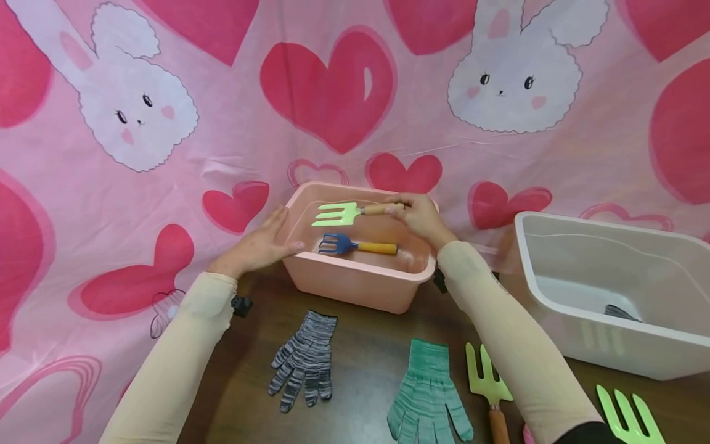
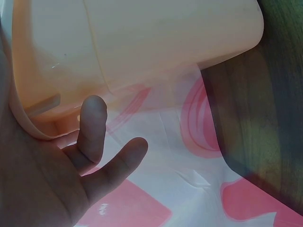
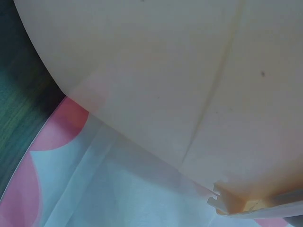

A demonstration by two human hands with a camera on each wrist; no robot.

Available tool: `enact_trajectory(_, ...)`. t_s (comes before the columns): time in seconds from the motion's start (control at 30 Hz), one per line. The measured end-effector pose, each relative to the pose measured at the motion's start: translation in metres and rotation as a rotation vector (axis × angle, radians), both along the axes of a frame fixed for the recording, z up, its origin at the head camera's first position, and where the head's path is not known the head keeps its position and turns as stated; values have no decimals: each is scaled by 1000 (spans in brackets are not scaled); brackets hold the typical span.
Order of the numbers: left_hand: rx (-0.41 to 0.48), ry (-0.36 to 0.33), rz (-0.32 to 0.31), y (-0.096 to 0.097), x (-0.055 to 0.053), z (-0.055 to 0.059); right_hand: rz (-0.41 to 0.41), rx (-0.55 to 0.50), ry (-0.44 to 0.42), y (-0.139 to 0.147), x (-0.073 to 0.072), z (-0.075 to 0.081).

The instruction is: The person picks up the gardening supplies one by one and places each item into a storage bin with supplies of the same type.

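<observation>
My left hand [image 1: 256, 246] holds the left end of the pink basin [image 1: 355, 287], thumb near the front rim. In the left wrist view, two fingers of that hand [image 2: 42, 175] stick out past the rim, outside the basin wall [image 2: 165, 38]. My right hand [image 1: 418, 217] pinches the wooden handle of a light green hand fork [image 1: 341, 214], over the basin's far right part. Below it, a blue hand rake [image 1: 344, 245] with a yellow handle lies in the basin. The right wrist view shows the basin's outer wall [image 3: 142, 71]; the hand is hidden there.
A white basin [image 1: 627, 345] with a dark object inside stands at right. In front lie a grey striped glove [image 1: 307, 364], a green glove [image 1: 429, 394], a green fork [image 1: 488, 382] and another green fork head [image 1: 629, 416]. A pink heart-patterned cloth [image 1: 355, 166] hangs behind.
</observation>
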State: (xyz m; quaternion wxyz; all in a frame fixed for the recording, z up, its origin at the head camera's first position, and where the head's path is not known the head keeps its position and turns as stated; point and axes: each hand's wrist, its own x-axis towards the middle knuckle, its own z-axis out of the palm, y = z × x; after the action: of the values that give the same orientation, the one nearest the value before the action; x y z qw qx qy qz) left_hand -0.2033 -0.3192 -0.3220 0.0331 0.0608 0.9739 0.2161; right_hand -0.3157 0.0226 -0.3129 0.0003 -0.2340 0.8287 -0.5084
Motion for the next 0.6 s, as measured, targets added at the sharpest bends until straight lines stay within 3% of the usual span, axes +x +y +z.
enact_trajectory(0.47,-5,3,4,3,-2,1,10,10,-21,1,0,2)
enact_trajectory(0.6,-10,-9,10,2,-1,0,57,5,-88,0,-1,2)
